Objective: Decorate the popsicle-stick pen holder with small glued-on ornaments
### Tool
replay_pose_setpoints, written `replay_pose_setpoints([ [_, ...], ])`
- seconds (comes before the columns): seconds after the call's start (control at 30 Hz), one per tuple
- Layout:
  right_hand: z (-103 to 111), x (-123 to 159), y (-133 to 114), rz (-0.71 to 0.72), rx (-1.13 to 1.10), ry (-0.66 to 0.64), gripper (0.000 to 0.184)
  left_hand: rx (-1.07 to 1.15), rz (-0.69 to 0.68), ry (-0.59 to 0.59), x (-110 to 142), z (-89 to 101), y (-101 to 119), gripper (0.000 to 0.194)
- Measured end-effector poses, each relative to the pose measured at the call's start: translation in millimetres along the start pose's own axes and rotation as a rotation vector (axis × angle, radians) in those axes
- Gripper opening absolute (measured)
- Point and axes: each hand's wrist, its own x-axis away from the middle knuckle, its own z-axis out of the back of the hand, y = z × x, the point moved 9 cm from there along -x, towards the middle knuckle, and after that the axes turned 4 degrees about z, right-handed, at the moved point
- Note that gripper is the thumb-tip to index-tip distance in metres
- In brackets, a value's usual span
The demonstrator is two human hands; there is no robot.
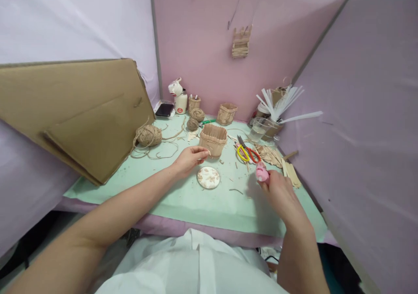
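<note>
My left hand pinches a small pale piece between thumb and fingertips, right at the front of a small wooden-stick basket. Whether the piece touches the basket I cannot tell. In my right hand is a pink glue gun, its nozzle end pointing left, held over the right part of the table. A round white dish with small brown flakes on it lies between my hands, just in front of the basket. Scissors with yellow and red handles rest to the basket's right.
Jute twine balls lie at left beside a leaning cardboard sheet. Behind are another basket, a cow-shaped bottle and a phone. At right stand a plastic cup, white strips and wooden sticks. Scraps litter the green cloth.
</note>
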Motion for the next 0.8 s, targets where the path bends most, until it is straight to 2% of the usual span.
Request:
replay_pose_setpoints([
  [0.07,-12,4,15,-0.041,0.103,-0.113,0.019,-0.005,0.001,-0.004,-1,0.5,-2,0.029],
  [0.13,-22,8,25,-0.083,0.114,-0.226,0.023,-0.013,0.008,-0.004,-2,1.0,-3,0.030],
  [0.2,-20,9,27,-0.089,0.116,-0.238,0.026,-0.023,0.016,-0.008,-2,0.5,-4,0.030],
  [0.27,-8,5,15,-0.031,0.106,-0.134,0.022,-0.036,0.023,-0.017,-1,-1.3,-4,0.029],
  [0.33,6,-1,-7,0.056,0.031,-0.008,0.018,-0.045,0.029,-0.026,0,-3.6,-4,0.029],
  [0.4,9,-8,-32,0.131,-0.083,0.041,0.021,-0.050,0.036,-0.030,1,-5.5,-5,0.029],
  [0.47,1,-14,-61,0.230,-0.128,-0.017,0.023,-0.059,0.039,-0.029,2,-6.3,-5,0.029],
  [0.53,-12,-20,-78,0.242,-0.130,-0.094,0.023,-0.074,0.036,-0.035,2,-7.2,-5,0.028],
  [0.67,-32,-25,-87,0.197,-0.122,-0.217,0.020,-0.091,0.026,-0.050,3,-8.8,-4,0.029],
  [0.8,-37,-24,-86,0.204,-0.170,-0.232,0.019,-0.099,0.027,-0.040,3,-8.6,-4,0.029],
])
